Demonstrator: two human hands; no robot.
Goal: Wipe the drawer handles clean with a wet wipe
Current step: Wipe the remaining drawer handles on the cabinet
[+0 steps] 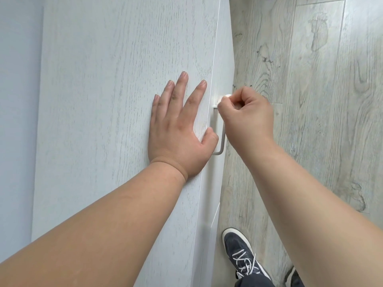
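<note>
At handle (221, 139) top: right hand (248, 117) pinches wipe (224, 97).

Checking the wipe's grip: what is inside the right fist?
A white wet wipe shows at the fingertips of the right hand, against the handle's upper end. The rest is hidden by curled fingers.

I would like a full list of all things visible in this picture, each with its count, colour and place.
cabinet top: one, pale grey wood grain, left and centre
drawer front: one, white, right of the top's edge
handle: one, silver metal bar, on the drawer front
wet wipe: one, white, at the handle's far end
floor: pale grey wood planks, right side
shoe: one fully seen, dark blue with white laces, bottom
left hand: flat on the cabinet top
right hand: pinches the wipe
</note>
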